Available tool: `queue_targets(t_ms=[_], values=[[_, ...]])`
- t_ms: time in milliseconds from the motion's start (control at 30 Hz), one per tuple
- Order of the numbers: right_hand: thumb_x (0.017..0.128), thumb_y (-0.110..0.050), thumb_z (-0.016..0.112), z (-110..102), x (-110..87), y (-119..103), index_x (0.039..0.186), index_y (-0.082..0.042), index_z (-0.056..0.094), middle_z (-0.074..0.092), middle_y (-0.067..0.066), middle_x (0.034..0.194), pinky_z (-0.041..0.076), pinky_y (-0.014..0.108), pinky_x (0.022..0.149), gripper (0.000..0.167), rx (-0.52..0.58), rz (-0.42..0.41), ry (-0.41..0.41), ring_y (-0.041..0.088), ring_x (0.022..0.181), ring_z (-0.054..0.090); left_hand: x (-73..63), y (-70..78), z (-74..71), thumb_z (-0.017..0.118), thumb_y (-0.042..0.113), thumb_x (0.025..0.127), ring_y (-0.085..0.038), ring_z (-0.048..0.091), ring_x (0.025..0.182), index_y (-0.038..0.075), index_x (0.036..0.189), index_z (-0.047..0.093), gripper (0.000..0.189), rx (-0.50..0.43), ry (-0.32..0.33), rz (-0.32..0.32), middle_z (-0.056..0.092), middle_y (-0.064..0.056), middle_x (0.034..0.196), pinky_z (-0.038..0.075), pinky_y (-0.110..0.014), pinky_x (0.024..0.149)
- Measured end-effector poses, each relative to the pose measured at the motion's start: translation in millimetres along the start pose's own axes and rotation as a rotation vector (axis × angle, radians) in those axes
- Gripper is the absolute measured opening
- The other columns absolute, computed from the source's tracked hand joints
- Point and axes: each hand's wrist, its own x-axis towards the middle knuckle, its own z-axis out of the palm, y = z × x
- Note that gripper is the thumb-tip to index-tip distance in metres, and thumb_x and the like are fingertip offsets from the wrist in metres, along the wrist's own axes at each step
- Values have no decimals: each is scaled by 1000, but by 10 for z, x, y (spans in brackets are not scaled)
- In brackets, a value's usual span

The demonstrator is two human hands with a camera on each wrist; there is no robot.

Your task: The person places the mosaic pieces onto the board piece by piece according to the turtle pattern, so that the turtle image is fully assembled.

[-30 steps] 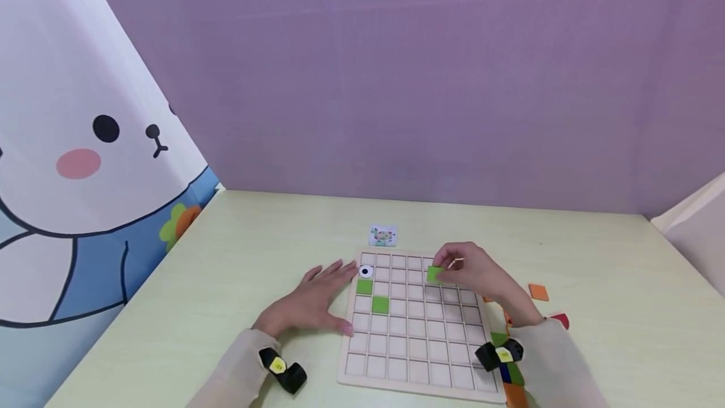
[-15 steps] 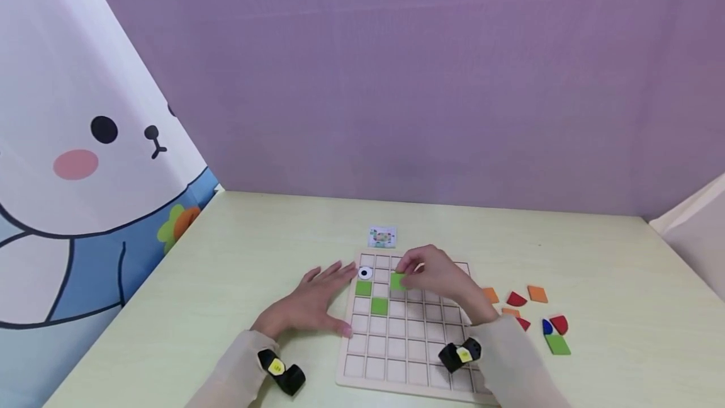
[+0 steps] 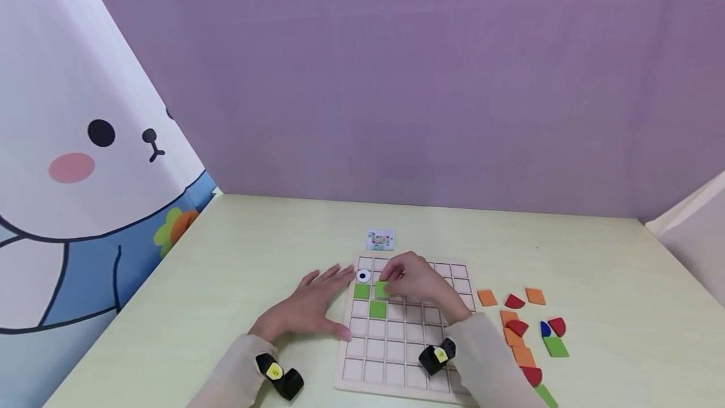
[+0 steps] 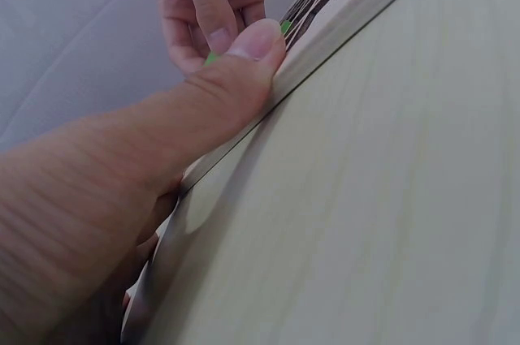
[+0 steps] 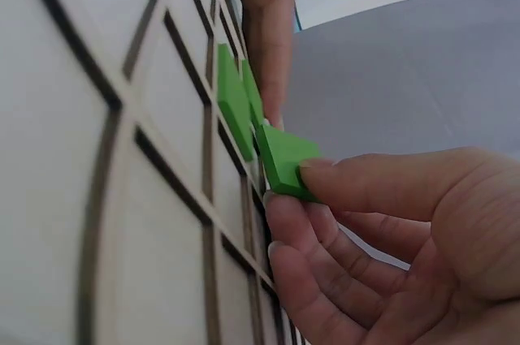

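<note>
Between thumb and fingers my right hand (image 3: 418,281) pinches a green square tile (image 5: 286,158), held tilted just over the gridded wooden board (image 3: 396,351). In the head view that tile is over the second column, right of a seated green tile (image 3: 362,291) and above another green tile (image 3: 378,310). A round eye piece (image 3: 364,276) sits in the cell above the left green tile. My left hand (image 3: 306,307) rests at the board's left edge with fingers spread; its thumb (image 4: 219,93) touches the rim in the left wrist view.
Right of the board lie loose orange tiles (image 3: 487,298), red rounded pieces (image 3: 557,326), a blue piece (image 3: 545,328) and green tiles (image 3: 556,347). A small picture card (image 3: 381,239) lies beyond the board's far edge. A purple partition (image 3: 430,80) stands behind the table.
My right hand has carried the green tile leftward across the board, from the right-hand columns to the second column, uncovering the loose pieces on the right. My left hand has stayed in place.
</note>
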Motion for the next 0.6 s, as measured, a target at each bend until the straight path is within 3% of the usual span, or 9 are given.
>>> queue_targets(t_ms=[600], values=[[73, 0, 72, 134, -14, -24, 84, -4, 72, 58, 0, 70, 42, 24, 61, 11, -66, 8, 63, 12, 64, 49, -4, 4, 1, 68, 66, 71, -27, 9, 149, 16, 153, 21, 107, 3, 0, -2, 18, 1, 160, 7, -57, 116]])
